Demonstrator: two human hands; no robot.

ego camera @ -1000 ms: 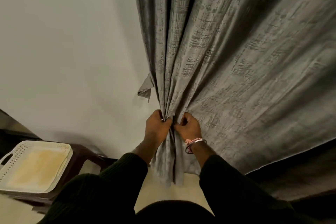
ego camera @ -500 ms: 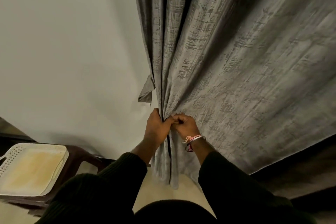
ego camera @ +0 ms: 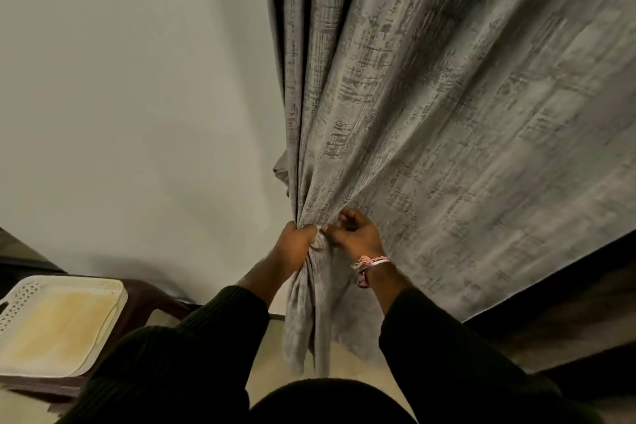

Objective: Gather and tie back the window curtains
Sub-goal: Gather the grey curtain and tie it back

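A grey patterned curtain (ego camera: 430, 107) hangs from the top and fans out to the right. Its left folds are bunched together at waist height. My left hand (ego camera: 294, 246) grips the bunched folds from the left side. My right hand (ego camera: 354, 234), with a pink thread bracelet at the wrist, pinches the fabric right beside it, fingers curled into the cloth. Below both hands the gathered curtain tail (ego camera: 309, 327) hangs loose toward the floor. A small grey fabric flap (ego camera: 281, 169) sticks out at the curtain's left edge; I cannot tell whether it is a tie-back.
A plain pale wall (ego camera: 137, 96) fills the left. A cream perforated tray (ego camera: 55, 323) lies on a dark brown plastic chair (ego camera: 151, 299) at lower left. Dark furniture (ego camera: 568, 313) lies under the curtain's right hem. Pale floor (ego camera: 275, 365) shows between my sleeves.
Both hands shifted slightly left along the bunch. My right hand has pulled more fabric in toward the left hand, tightening the gather.
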